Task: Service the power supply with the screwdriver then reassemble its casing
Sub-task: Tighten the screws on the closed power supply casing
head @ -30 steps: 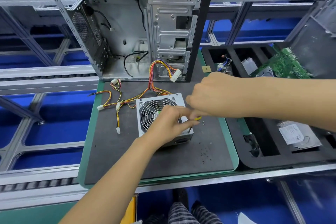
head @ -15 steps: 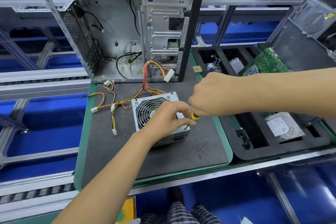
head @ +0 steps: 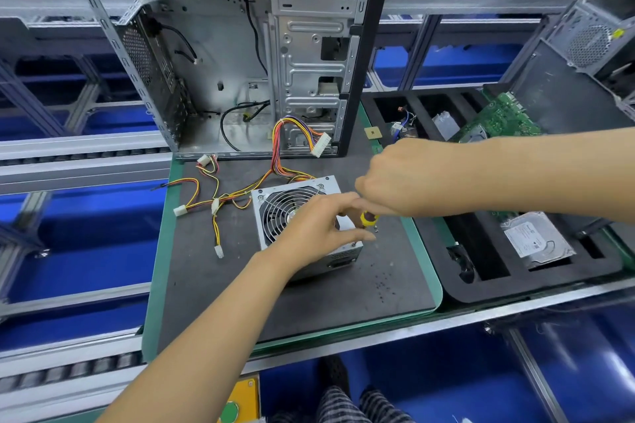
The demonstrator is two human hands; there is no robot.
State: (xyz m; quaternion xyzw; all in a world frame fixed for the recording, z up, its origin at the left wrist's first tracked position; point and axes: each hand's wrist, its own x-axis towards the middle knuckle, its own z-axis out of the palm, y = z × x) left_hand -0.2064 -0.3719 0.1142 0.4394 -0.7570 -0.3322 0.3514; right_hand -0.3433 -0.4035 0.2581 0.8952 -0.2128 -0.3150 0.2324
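Note:
The silver power supply [head: 280, 213] lies fan-side up on the dark mat [head: 309, 306]. Its yellow, red and black cable bundle [head: 240, 196] trails left and back toward the case. My left hand [head: 319, 227] rests on top of the unit with its fingers spread toward the right front corner. My right hand [head: 402, 178] grips the screwdriver [head: 368, 218]; only a bit of its yellow and black handle shows below the fist, at the unit's right edge. Its tip is hidden. A small loose screw [head: 376, 229] lies on the mat beside that edge.
An open computer case [head: 240, 62] stands upright at the back of the mat. To the right, a black foam tray [head: 481, 271] holds a hard drive [head: 536, 247], a green circuit board [head: 498, 120] and small parts. Metal conveyor rails run over blue bins on the left and in front.
The view has shifted slightly. Both hands stay at the power supply's right front corner; my left fingers have spread a little away from the screwdriver.

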